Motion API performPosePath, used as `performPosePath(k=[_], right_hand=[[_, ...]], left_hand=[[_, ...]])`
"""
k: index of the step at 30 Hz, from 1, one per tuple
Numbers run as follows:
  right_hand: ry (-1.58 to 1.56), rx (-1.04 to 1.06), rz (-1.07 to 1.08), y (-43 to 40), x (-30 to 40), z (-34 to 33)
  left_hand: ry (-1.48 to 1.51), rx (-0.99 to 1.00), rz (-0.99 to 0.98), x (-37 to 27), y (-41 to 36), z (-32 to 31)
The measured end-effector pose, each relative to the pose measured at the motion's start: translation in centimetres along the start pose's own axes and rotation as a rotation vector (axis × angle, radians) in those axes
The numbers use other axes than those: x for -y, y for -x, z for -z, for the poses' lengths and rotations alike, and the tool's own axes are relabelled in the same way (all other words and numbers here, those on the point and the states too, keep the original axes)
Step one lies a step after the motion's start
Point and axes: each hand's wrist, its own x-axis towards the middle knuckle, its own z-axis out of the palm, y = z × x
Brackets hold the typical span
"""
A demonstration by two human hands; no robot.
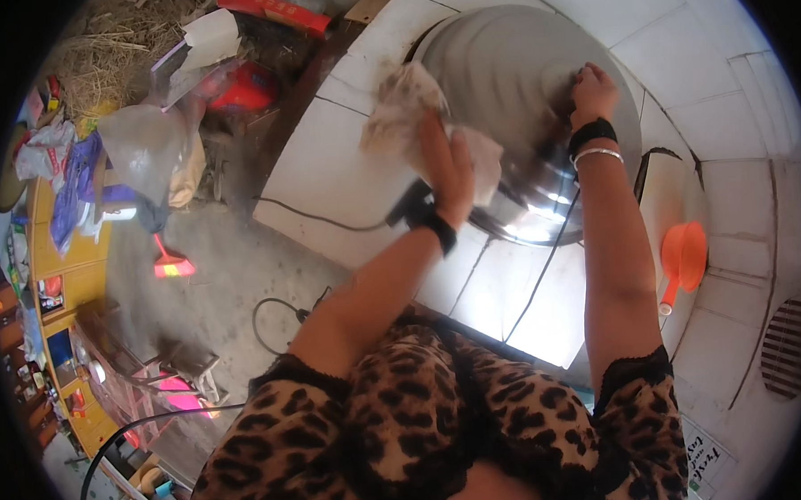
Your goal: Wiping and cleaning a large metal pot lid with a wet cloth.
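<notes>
A large round metal lid [500, 65] covers a wide basin-like opening in the white tiled stove top [323, 159]. My left hand [447, 171] presses a stained pale cloth [408, 109] against the tiles and the near left rim of the lid, its fingers spread over the fabric. At the lid's upper right, my right hand [593, 94] is closed around what seems to be its knob, mostly hidden by the fingers. A black strap circles each wrist, and a light bangle sits on the right one. Under the left wrist lies a black object with a cable, partly hidden.
An orange plastic ladle [684, 258] lies at the right by the tiled wall. Thin black cables cross the tiles and the concrete floor [220, 258]. A pink broom head [173, 265], plastic bags, straw and a wooden cabinet [80, 284] are at the left.
</notes>
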Motion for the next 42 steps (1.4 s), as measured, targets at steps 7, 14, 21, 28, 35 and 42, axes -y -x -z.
performPosePath(k=[7, 14, 21, 28, 35, 42], right_hand=[[-0.054, -0.142, -0.084, -2.3, -1.4, 2.7], [-0.304, -0.056, -0.208, 0.4, 0.7, 1.9], [-0.411, -0.006, -0.259, 4.8, 2.3, -0.4], [-0.428, 0.0, -0.259, 5.7, 2.5, -3.0], [-0.343, 0.089, -0.204, 5.2, 2.0, -2.8], [-0.263, 0.115, -0.266, 5.2, 3.0, -2.9]], left_hand=[[0.299, 0.116, 0.153, -0.8, -3.5, 2.8], [-0.098, 0.219, -0.153, -4.4, 5.7, 3.5], [-0.287, 0.174, -0.18, -4.5, 5.4, 5.5], [-0.287, 0.154, -0.105, -3.5, 4.7, 4.8], [-0.474, 0.169, -0.042, -1.1, 2.9, 5.5], [-0.247, 0.063, 0.029, -0.2, 3.9, 3.1]])
